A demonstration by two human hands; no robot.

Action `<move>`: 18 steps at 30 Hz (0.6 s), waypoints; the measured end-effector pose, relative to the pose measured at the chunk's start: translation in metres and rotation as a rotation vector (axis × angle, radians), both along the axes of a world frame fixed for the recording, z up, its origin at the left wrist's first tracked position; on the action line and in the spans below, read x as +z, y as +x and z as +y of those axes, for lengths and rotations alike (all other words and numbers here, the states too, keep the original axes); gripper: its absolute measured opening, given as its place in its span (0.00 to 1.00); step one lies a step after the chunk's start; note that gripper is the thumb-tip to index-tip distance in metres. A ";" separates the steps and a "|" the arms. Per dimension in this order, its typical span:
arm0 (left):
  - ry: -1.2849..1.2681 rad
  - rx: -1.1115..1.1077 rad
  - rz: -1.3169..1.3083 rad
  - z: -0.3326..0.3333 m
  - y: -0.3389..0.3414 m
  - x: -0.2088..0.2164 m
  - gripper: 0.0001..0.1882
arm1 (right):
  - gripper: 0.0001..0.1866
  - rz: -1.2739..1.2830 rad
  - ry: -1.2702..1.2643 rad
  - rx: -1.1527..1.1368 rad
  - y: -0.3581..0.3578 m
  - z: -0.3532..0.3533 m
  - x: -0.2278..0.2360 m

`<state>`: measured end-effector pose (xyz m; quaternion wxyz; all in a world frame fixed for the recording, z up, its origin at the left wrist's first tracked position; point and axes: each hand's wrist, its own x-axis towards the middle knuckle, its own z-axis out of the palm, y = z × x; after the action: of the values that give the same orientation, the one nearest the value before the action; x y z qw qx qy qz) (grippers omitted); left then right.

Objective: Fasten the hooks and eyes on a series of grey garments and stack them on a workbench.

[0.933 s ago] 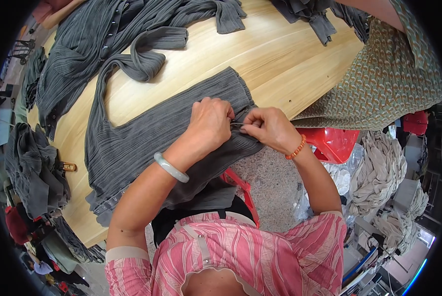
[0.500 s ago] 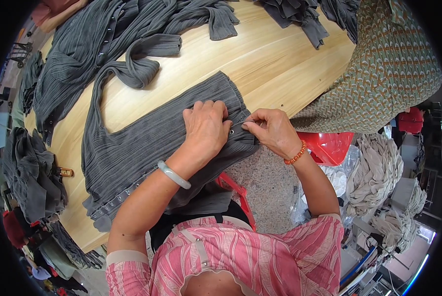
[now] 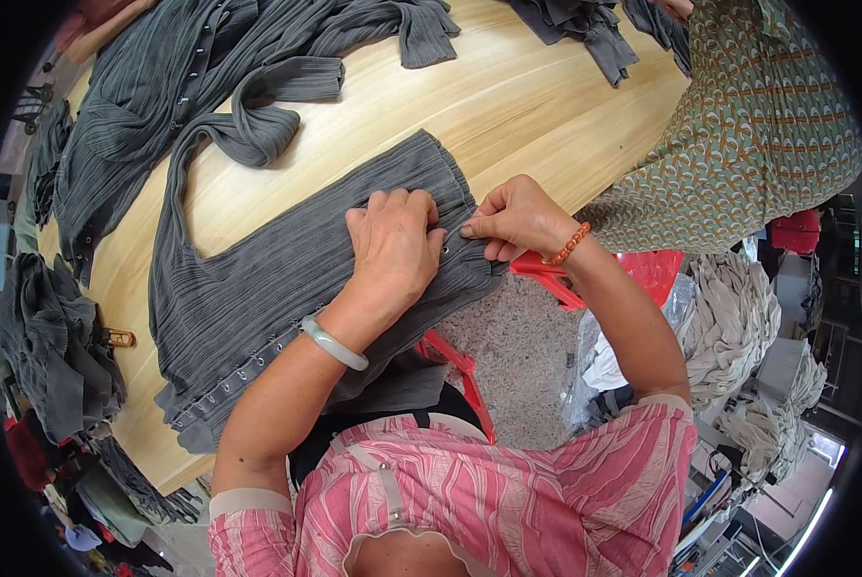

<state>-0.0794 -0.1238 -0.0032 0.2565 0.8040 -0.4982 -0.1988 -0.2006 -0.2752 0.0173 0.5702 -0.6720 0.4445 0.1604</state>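
Observation:
A dark grey ribbed garment (image 3: 258,260) lies across the table's near side, with a row of small metal hook fasteners along its near edge. My left hand (image 3: 392,240), a pale bangle at its wrist, rests on the cloth with bent fingers. Its thumb grips the fastener band beside a small metal ring. To its right, my right hand (image 3: 519,223), wearing an orange bead bracelet, pinches the band near the garment's right end. Whether a small fastener is between those fingertips is hidden. One sleeve of the garment curls away toward the far left.
More grey ribbed garments (image 3: 133,125) are heaped at the table's far left, others (image 3: 585,34) at the far edge. A person in a patterned green garment (image 3: 748,144) stands at the right. Red plastic stools (image 3: 647,274) and pale cloth bundles (image 3: 729,327) are beyond the table edge.
My right hand has shifted slightly up and left, its fingers closing over the band. My right elbow has swung outward. The left hand keeps its hold, and the whole view has shifted slightly.

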 end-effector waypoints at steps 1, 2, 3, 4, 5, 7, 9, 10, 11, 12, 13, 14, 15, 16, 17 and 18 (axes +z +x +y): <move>0.000 -0.002 -0.001 -0.001 -0.001 0.000 0.09 | 0.10 0.032 0.012 -0.004 0.000 -0.002 0.002; 0.001 -0.001 0.000 0.000 -0.001 0.000 0.09 | 0.10 0.062 0.027 -0.006 0.002 -0.002 0.003; -0.006 -0.002 0.001 -0.001 -0.001 0.000 0.09 | 0.10 0.063 0.027 -0.005 0.004 -0.004 0.004; -0.014 -0.004 0.001 -0.001 -0.001 0.001 0.09 | 0.11 0.090 0.035 -0.006 0.004 -0.007 0.006; -0.013 -0.002 0.003 -0.001 -0.001 0.000 0.09 | 0.11 0.118 0.044 -0.005 0.004 -0.007 0.007; -0.069 -0.003 -0.024 0.000 -0.001 -0.003 0.11 | 0.13 0.129 -0.008 0.040 -0.001 -0.008 0.007; -0.073 -0.003 -0.016 0.002 0.000 -0.003 0.10 | 0.14 0.138 -0.063 0.096 -0.007 -0.007 0.006; -0.076 -0.006 -0.010 0.004 0.001 -0.003 0.09 | 0.15 0.109 -0.151 0.115 -0.013 -0.003 0.006; -0.074 0.019 -0.016 0.011 0.004 -0.005 0.09 | 0.16 0.071 -0.236 0.150 -0.016 0.002 0.005; -0.139 -0.011 -0.017 0.018 0.007 -0.011 0.08 | 0.14 0.089 -0.374 0.188 -0.020 0.006 0.001; -0.199 -0.036 -0.022 0.028 0.010 -0.013 0.07 | 0.10 -0.025 -0.681 0.198 -0.026 0.019 -0.001; -0.227 -0.034 -0.018 0.040 0.008 -0.012 0.09 | 0.08 -0.157 -0.979 0.201 -0.031 0.033 -0.002; -0.292 -0.063 -0.013 0.056 0.006 -0.005 0.12 | 0.07 -0.296 -1.114 0.221 -0.031 0.044 0.004; -0.343 -0.089 -0.016 0.076 0.006 0.000 0.15 | 0.08 -0.451 -1.230 0.229 -0.028 0.057 0.008; -0.330 -0.085 -0.044 0.097 0.004 0.008 0.18 | 0.12 -0.559 -1.201 0.189 -0.028 0.069 0.006; -0.304 -0.075 -0.076 0.123 0.004 0.014 0.21 | 0.14 -0.607 -1.204 0.251 -0.022 0.083 0.007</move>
<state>-0.0752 -0.0012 0.0110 0.3484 0.7438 -0.5616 -0.1000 -0.2222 -0.1925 0.0242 0.1738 -0.9336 0.1955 -0.2450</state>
